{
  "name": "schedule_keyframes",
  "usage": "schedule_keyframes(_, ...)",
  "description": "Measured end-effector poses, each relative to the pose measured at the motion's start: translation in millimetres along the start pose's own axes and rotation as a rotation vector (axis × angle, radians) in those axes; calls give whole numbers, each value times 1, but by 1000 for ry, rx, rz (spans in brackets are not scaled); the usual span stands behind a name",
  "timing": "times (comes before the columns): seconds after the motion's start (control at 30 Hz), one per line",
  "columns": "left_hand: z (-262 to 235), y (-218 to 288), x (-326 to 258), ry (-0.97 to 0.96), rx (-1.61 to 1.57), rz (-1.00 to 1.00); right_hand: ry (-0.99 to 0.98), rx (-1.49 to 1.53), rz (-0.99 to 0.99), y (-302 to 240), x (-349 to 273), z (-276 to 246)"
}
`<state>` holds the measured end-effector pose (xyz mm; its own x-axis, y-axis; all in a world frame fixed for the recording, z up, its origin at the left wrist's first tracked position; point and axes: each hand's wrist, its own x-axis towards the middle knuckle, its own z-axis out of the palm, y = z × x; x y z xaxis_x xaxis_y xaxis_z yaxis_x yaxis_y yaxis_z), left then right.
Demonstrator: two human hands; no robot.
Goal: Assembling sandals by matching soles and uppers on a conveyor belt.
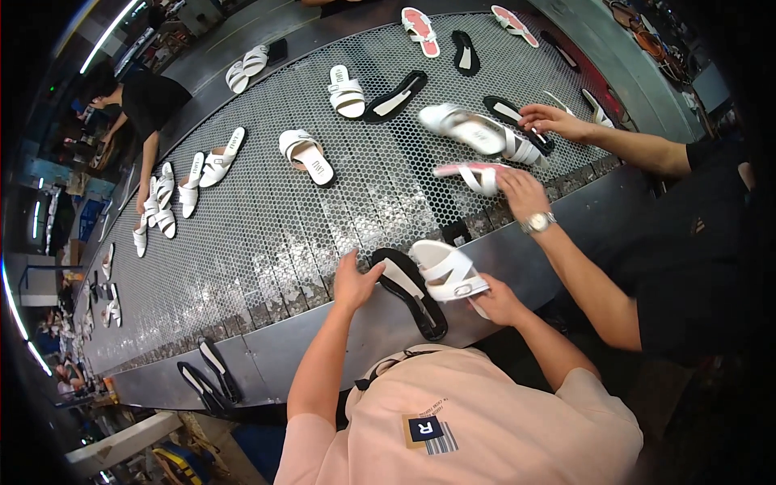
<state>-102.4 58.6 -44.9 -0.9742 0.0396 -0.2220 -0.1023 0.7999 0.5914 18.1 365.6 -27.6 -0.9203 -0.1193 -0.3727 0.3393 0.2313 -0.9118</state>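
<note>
Left grip open, flat beside black sole at its right; right grip closed on white sandal, just above sole.

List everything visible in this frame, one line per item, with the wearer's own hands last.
conveyor belt: one, grey perforated metal, running diagonally
white sandals: many, scattered along the belt
black soles: several, on the belt and its edge
pink-soled sandals: two, far end
co-worker's hands: two, right, on a pink sandal and a white one
left hand: on the black sole at the near edge
right hand: holding a white sandal
</note>
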Motion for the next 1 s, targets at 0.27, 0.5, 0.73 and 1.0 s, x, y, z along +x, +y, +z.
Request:
schedule_keyframes(0.27,32,1,13,-55,-112,-68,95,303,475,44,-6,-21)
schedule_keyframes(0.5,37,-7,12,-195,-1172,-348,96,393,398,27,11,-12)
schedule_keyframes(0.73,37,8,5,-215,-1715,-469,-46,551,356,13,20,21)
schedule_keyframes(1.0,26,29,-7,-371,-1577,-282,-167,573,342,-5,26,40)
